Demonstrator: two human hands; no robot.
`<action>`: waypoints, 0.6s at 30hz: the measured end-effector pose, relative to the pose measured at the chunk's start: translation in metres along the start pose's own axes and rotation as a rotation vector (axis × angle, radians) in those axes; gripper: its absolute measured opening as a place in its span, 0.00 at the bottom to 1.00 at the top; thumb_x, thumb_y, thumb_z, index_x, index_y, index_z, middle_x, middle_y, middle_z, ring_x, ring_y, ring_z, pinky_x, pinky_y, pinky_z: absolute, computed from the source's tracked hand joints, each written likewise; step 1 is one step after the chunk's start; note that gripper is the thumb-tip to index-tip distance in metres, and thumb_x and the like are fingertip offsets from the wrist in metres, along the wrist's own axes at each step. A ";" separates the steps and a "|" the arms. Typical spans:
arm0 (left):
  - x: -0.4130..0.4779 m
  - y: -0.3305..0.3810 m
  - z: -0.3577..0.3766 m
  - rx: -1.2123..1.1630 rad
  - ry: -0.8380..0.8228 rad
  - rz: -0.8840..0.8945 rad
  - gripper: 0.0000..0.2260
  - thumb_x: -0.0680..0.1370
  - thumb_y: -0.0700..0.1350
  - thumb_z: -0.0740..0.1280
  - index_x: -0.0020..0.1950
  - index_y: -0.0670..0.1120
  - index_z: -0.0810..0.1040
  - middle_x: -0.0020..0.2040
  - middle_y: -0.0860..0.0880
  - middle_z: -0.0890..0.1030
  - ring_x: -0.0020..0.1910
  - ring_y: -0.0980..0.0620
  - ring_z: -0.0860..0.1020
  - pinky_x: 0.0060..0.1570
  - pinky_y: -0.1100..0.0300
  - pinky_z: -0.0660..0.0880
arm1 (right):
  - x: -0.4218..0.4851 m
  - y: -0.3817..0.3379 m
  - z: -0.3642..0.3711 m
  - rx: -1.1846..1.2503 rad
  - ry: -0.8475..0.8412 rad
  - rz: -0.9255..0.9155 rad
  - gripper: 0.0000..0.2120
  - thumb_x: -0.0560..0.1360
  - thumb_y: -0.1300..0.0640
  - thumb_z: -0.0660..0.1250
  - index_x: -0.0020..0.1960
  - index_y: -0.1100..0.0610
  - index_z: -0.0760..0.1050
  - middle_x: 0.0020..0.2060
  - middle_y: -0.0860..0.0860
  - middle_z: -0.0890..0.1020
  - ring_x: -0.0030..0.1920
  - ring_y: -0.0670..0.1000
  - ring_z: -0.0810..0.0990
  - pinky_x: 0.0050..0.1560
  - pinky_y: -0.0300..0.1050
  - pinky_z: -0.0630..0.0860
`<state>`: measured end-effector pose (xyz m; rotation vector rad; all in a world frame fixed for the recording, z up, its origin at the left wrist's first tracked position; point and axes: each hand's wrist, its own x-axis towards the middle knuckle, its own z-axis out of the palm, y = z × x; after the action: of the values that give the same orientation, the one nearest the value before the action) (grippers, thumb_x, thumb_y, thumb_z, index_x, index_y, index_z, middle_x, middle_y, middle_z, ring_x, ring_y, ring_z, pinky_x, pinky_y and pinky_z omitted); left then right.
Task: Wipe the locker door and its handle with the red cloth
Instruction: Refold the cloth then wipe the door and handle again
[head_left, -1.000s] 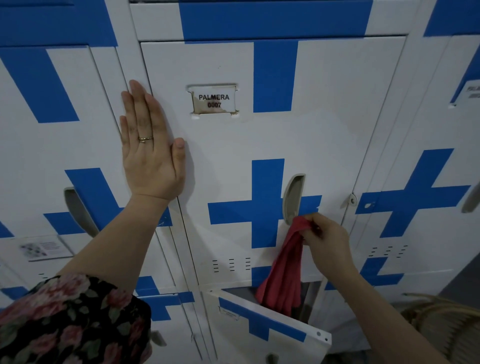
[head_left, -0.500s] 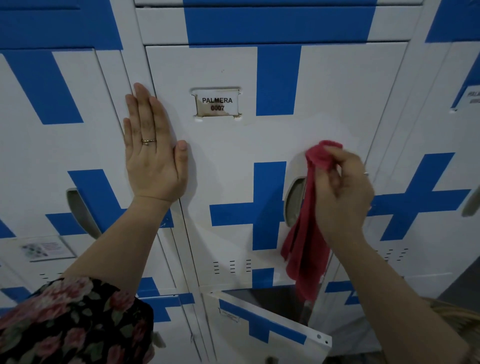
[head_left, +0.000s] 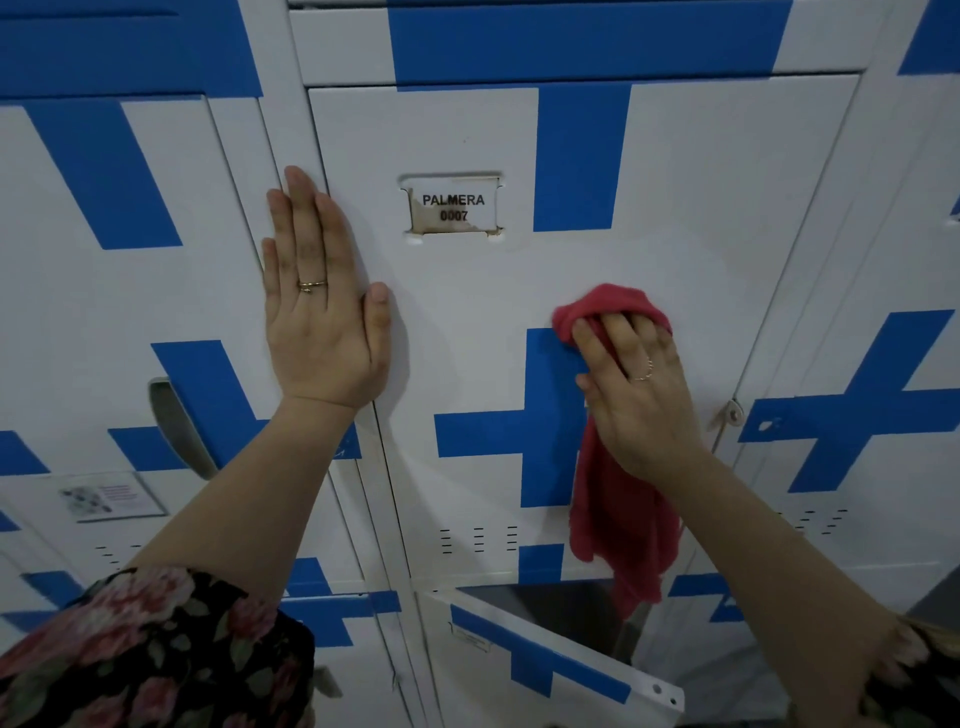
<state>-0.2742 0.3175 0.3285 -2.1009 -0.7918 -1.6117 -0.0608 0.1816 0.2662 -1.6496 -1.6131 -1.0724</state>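
Cloth (head_left: 615, 312) bunches under my right hand (head_left: 641, 400), straight fingers pressing it on the locker door (head_left: 467, 322); my left hand (head_left: 322, 332) lies flat alongside

The door (head_left: 727, 208) in front of you is white with a blue cross (head_left: 483, 431) on it. A small label (head_left: 453, 207) near the top reads PALMERA 0007. Your left hand (head_left: 324, 317) lies flat across the door's left edge, with its fingers straight and pointing up. Your right hand (head_left: 639, 395) presses the cloth (head_left: 618, 514) on the door, by the top of the cross. The rest of the cloth hangs down the door under your wrist. Your hand and the cloth hide the handle. Little slots (head_left: 478, 538) sit in a row near the bottom. Under this door, another door (head_left: 540, 660) stands open and tilts out.
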 end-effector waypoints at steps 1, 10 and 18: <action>0.000 0.000 0.000 0.000 0.001 -0.002 0.27 0.79 0.48 0.48 0.72 0.32 0.50 0.72 0.29 0.54 0.72 0.37 0.49 0.73 0.57 0.39 | 0.002 -0.007 0.003 -0.022 0.004 0.009 0.20 0.77 0.54 0.52 0.68 0.57 0.59 0.65 0.55 0.61 0.64 0.58 0.60 0.69 0.47 0.48; 0.000 -0.001 0.000 0.000 -0.003 -0.003 0.27 0.79 0.49 0.47 0.72 0.32 0.50 0.72 0.30 0.54 0.74 0.40 0.47 0.73 0.55 0.40 | -0.012 0.000 -0.004 -0.167 -0.060 0.326 0.29 0.78 0.42 0.44 0.70 0.61 0.51 0.67 0.66 0.64 0.66 0.59 0.54 0.70 0.47 0.41; -0.001 0.000 -0.001 -0.002 -0.003 -0.004 0.27 0.79 0.48 0.48 0.72 0.33 0.50 0.72 0.30 0.54 0.72 0.37 0.49 0.73 0.56 0.40 | 0.020 -0.043 0.010 -0.137 -0.027 0.180 0.30 0.77 0.40 0.43 0.71 0.59 0.50 0.68 0.58 0.56 0.67 0.59 0.54 0.69 0.49 0.38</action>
<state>-0.2751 0.3171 0.3280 -2.1050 -0.7967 -1.6122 -0.1029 0.2048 0.2731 -1.8668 -1.4028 -1.0921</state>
